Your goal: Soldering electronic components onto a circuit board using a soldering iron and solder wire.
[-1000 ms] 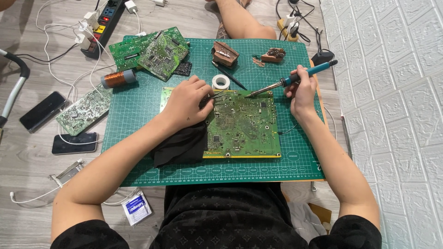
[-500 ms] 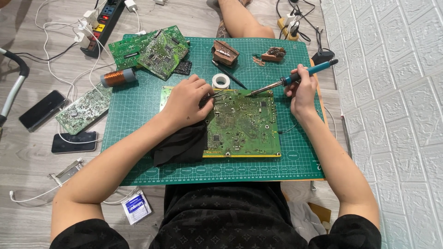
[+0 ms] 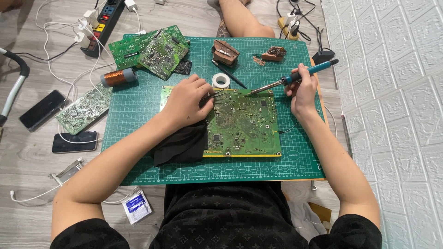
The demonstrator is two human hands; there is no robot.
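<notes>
The right hand (image 3: 302,90) is closed around the blue handle of a soldering iron (image 3: 295,77), tip resting on the top edge of the green circuit board (image 3: 242,124). The left hand (image 3: 187,101) pinches dark tweezers (image 3: 217,95) over the board's 11 o'clock corner. The board lies flat at the centre of the green cutting mat (image 3: 138,110), partly over a black cloth (image 3: 180,145). A white tape roll (image 3: 221,80) sits at the board's 12 o'clock. A white-and-blue sachet (image 3: 136,206) lies on the floor at 7 o'clock.
</notes>
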